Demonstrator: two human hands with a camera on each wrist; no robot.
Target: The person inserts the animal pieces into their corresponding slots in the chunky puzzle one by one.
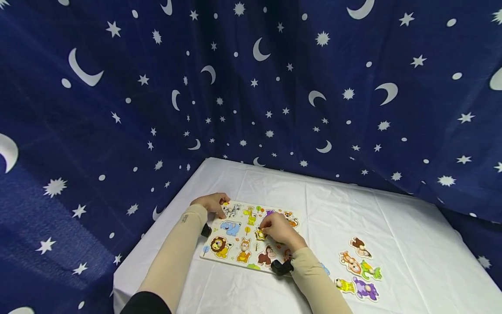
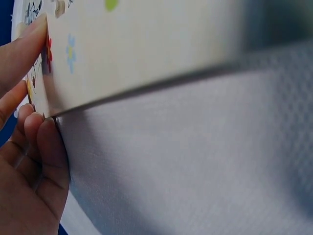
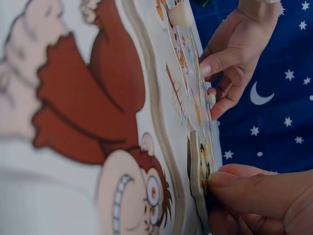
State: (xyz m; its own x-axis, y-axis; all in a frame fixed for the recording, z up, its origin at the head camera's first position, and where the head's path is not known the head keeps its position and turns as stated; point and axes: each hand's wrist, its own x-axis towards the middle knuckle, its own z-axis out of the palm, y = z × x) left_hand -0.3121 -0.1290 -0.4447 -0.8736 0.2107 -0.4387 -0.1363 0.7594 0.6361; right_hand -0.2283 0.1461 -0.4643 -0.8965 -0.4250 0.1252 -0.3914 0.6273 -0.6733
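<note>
A wooden animal puzzle board point(image 1: 211, 257) lies on the table, with a lion point(image 1: 219, 247), an elephant point(image 1: 230, 227) and a giraffe point(image 1: 249, 215) among its figures. My left hand point(image 1: 212, 203) grips the board's far left corner. In the left wrist view its thumb point(image 2: 30, 44) lies on the face, with the other fingers curled at the edge. Over the middle of the board, my right hand point(image 1: 279, 228) pinches a yellow and black animal puzzle piece point(image 1: 260, 235). That piece stands tilted against the board in the right wrist view, its knob hidden by the fingers.
Right of the board lie several loose pieces: a brown one point(image 1: 360, 247), an orange one point(image 1: 350, 263), a green one point(image 1: 370, 270), a yellow one point(image 1: 345, 285) and a purple one point(image 1: 366, 289). My right sleeve partly covers a blue piece point(image 1: 325, 269). A starry blue curtain point(image 1: 243, 109) hangs behind the white-covered table point(image 1: 321, 209).
</note>
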